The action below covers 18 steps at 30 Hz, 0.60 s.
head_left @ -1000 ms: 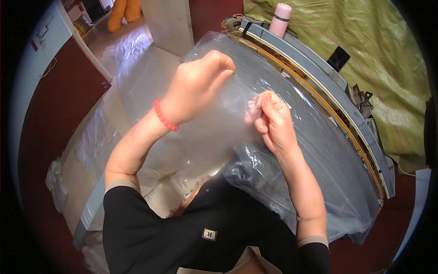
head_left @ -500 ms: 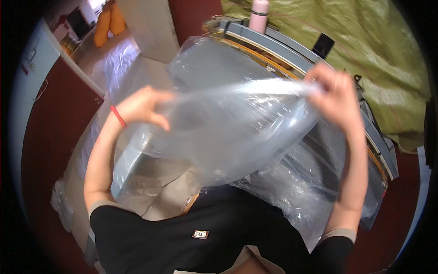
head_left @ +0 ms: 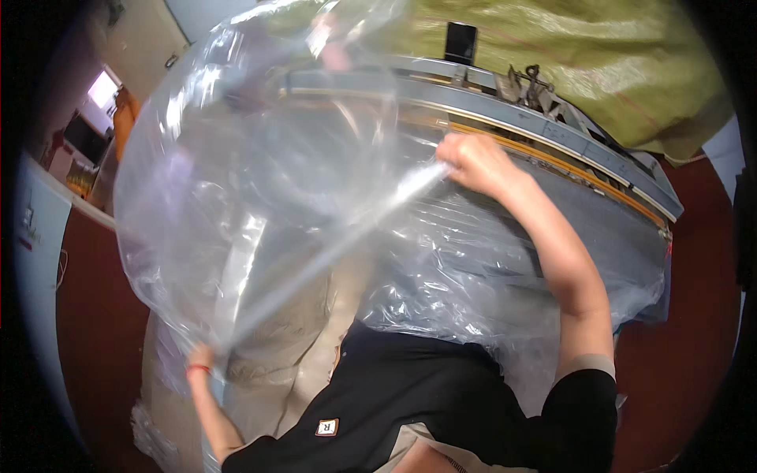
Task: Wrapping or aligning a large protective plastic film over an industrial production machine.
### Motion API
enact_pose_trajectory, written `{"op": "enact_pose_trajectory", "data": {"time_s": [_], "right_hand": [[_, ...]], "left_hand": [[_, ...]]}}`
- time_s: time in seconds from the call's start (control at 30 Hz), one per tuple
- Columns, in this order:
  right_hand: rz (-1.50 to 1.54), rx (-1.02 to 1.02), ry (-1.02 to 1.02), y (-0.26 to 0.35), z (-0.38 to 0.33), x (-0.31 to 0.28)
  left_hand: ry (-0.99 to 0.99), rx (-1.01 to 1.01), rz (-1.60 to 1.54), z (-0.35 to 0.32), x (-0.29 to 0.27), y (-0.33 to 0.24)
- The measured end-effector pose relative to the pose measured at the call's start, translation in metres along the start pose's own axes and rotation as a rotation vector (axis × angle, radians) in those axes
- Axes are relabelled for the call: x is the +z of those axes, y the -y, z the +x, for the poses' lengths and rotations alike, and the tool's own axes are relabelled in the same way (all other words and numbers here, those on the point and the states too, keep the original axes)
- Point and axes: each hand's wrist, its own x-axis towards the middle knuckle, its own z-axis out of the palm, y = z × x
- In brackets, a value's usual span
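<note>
A large clear plastic bag [head_left: 260,158] billows up in front of me, swollen with air. One straight, bright edge of it runs taut between my hands. My right hand [head_left: 477,162] is closed in a fist round the upper end of that edge. Low on the left, my left hand [head_left: 201,356], with a red band at the wrist, grips the other end; its fingers are small and partly blurred. Beneath, more clear plastic sheeting [head_left: 441,260] lies crumpled over the dark bed of a machine.
A long grey machine bar [head_left: 505,102] with an orange strip crosses behind the bag. A black phone [head_left: 460,42] stands upright on it, beside metal clamp parts [head_left: 530,88]. Olive-green woven sheeting [head_left: 599,63] covers the back. A pink bottle [head_left: 335,55] shows blurred through the plastic.
My left hand has swung down and left and closed on the bag's edge. My right hand has moved left. The bag has risen and ballooned to the left, and the view has turned.
</note>
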Motion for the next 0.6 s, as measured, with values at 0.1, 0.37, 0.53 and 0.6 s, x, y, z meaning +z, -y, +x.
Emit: {"op": "enact_pose_trajectory", "data": {"time_s": [0.1,0.37,0.53,0.6], "right_hand": [[0.349,0.127,0.05,0.004,-0.036,-0.012],[0.328,0.202,-0.253,0.008,-0.108,-0.046],[0.23,0.207,-0.459,0.016,-0.147,-0.063],[0.199,0.183,-0.497,0.018,-0.162,-0.069]], "left_hand": [[1.36,0.321,0.218,-0.017,-0.036,-0.079],[0.06,0.56,-0.392,0.073,-0.243,-0.254],[-0.102,1.329,-0.922,0.068,-0.362,-0.435],[-0.155,1.497,-0.994,0.061,-0.381,-0.505]]}}
